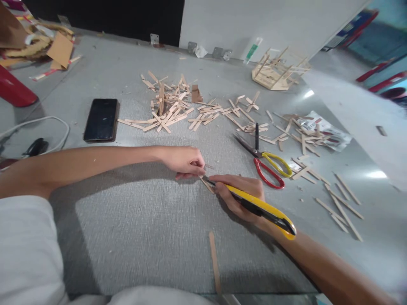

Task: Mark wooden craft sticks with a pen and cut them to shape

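Observation:
My right hand (240, 195) is closed around a yellow and black utility knife (262, 207), its blade pointing left toward my left hand. Fingers curled, my left hand (187, 162) pinches one end of a thin wooden stick (207, 185) against the grey table. The blade tip lies close to the left fingertips, at the stick; whether it cuts into the wood I cannot tell. A single craft stick (214, 260) lies nearer to me. Right of the hands rest scissors (262, 156) with one red and one yellow handle, beside a black marker-like stick.
Piles of craft sticks (171, 108) spread across the table's middle and right. A phone (101, 120) lies at left, near a white cable (47, 118). At the back right stands a small wooden stick frame (276, 74). A plastic packet (327, 129) lies among sticks near the right edge.

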